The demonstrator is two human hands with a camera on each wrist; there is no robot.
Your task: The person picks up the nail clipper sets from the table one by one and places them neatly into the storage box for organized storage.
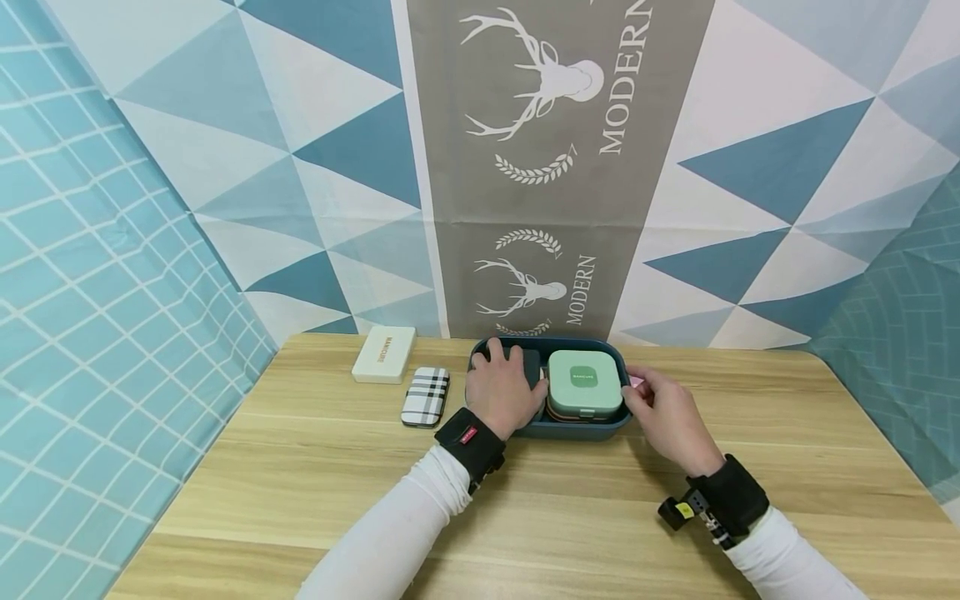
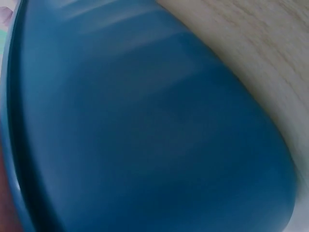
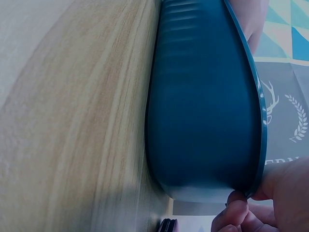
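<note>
In the head view, a blue basket [image 1: 573,431] sits on the desk [image 1: 285,492] at mid-frame, a green box [image 1: 600,392] in its right half. The left hand [image 1: 498,392] rests on a dark box [image 1: 532,364] in the left half, fingers spread. The right hand [image 1: 667,417] pinches the basket's right end. A white box [image 1: 384,355] and a plaid case [image 1: 426,397] lie left of centre.

In the left wrist view, the basket's side fills most of the frame.

In the right wrist view, thumb and fingers pinch the rim at lower right.
</note>
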